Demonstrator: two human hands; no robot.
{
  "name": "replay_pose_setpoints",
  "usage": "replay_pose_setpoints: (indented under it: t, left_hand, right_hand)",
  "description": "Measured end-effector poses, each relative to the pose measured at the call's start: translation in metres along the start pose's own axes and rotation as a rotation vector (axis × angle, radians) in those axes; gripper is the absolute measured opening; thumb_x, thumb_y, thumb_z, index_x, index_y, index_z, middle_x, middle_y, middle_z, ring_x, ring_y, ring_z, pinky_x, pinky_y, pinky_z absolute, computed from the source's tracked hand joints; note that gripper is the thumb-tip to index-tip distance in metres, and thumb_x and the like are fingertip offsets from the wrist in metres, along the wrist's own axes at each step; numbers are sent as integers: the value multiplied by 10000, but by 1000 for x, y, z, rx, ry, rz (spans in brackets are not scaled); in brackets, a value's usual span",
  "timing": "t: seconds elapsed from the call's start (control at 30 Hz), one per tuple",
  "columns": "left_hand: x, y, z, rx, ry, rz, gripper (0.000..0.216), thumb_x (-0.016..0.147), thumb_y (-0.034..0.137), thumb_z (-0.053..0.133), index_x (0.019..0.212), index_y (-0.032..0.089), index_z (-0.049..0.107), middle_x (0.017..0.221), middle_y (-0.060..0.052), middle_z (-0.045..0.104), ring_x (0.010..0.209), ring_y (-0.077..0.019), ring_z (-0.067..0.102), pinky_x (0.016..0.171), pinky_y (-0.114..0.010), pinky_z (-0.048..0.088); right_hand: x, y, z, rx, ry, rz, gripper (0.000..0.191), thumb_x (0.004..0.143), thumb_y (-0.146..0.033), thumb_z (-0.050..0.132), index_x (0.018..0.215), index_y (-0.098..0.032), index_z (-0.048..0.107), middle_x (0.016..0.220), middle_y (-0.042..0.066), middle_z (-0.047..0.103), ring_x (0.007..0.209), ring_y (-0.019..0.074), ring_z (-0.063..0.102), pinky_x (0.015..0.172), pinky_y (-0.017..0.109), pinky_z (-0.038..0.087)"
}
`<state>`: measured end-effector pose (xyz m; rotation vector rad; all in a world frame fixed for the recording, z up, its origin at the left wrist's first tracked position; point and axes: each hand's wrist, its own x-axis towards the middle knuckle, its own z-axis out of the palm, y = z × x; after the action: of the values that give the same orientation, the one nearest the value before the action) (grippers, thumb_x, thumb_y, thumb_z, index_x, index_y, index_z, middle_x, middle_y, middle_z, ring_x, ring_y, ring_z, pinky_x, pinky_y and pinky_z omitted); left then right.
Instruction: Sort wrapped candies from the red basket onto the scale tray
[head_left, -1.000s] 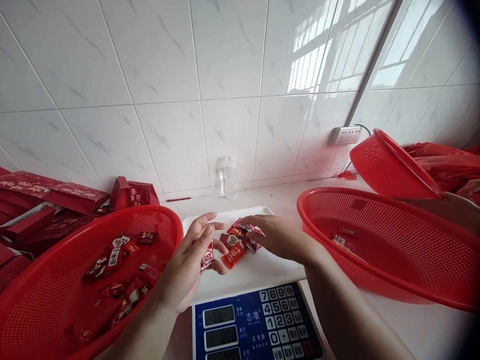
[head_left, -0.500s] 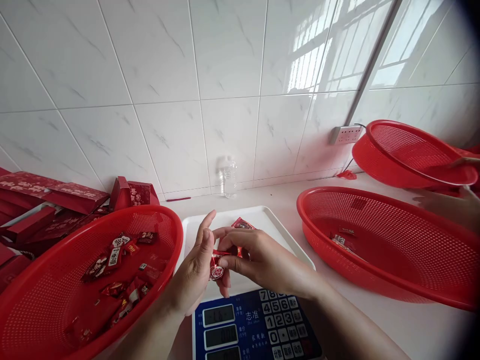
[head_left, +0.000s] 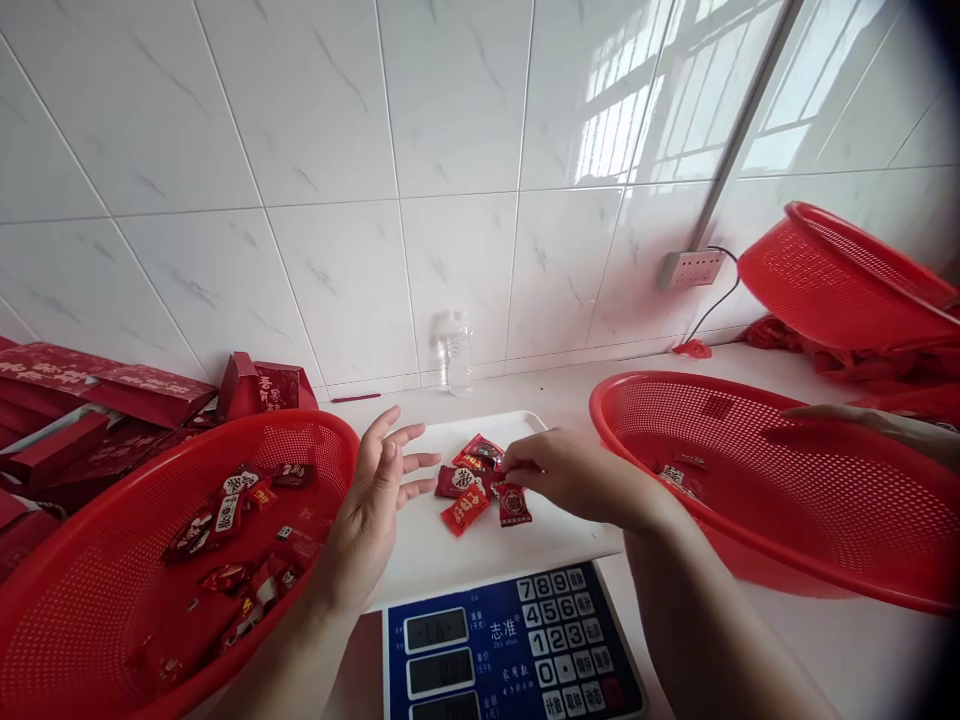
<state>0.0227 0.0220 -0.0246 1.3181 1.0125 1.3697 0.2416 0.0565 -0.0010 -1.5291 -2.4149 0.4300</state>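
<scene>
Several red wrapped candies (head_left: 466, 484) lie in a loose cluster on the white tray (head_left: 420, 575) of a weighing scale. My right hand (head_left: 562, 475) reaches over the tray from the right, its fingertips pinched on a dark red wrapped candy (head_left: 514, 506) at the cluster's right side. Over the tray's left part, my left hand (head_left: 375, 500) is open and holds nothing, fingers spread towards the candies. Below the tray is the scale's blue panel (head_left: 506, 655) with number keys and displays.
On the left, a red mesh basket (head_left: 334, 440) holds several wrapped candies; red boxes (head_left: 150, 385) are piled behind it. Another red basket (head_left: 652, 530) with a few candies stands right. Another person's hand (head_left: 862, 418) reaches into it, beneath a tilted basket (head_left: 847, 290). A clear bottle (head_left: 459, 355) stands near the wall.
My hands have moved apart: the left went left and opened, the right moved right. Candies held between them now lie on the tray. At right, the raised basket has tilted and shifted right.
</scene>
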Motion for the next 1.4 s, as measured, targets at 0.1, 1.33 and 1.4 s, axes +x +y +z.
replay_pose_setpoints:
  t: [0.1, 1.33, 1.4]
  left_hand:
    - [-1, 1, 1, -1, -13, -5, 645, 923, 695, 401, 1415, 279, 378, 1445, -113, 463, 1211, -287, 542, 957, -466, 500]
    - [-19, 34, -13, -202, 50, 142, 526, 929, 632, 482, 1333, 296, 502, 1319, -90, 592, 1149, -250, 599, 880, -379, 541]
    - [-19, 36, -14, -213, 32, 146, 532, 915, 642, 499, 1325, 304, 499, 1314, -84, 592, 1140, -251, 602, 882, -388, 543]
  right_hand:
    - [9, -5, 11, -44, -23, 1, 186, 870, -126, 589, 798, -205, 741, 795, 31, 747, 735, 183, 630, 617, 280, 353]
    - [35, -2, 47, 58, 28, -122, 469, 1025, -294, 405, 1475, -187, 482, 1584, 161, 366, 1501, 302, 240, 1189, 511, 287]
    - [45, 3, 46, 57, 16, -77, 484, 1037, -323, 371, 1487, -171, 461, 1568, 173, 391, 1499, 310, 245, 1191, 531, 272]
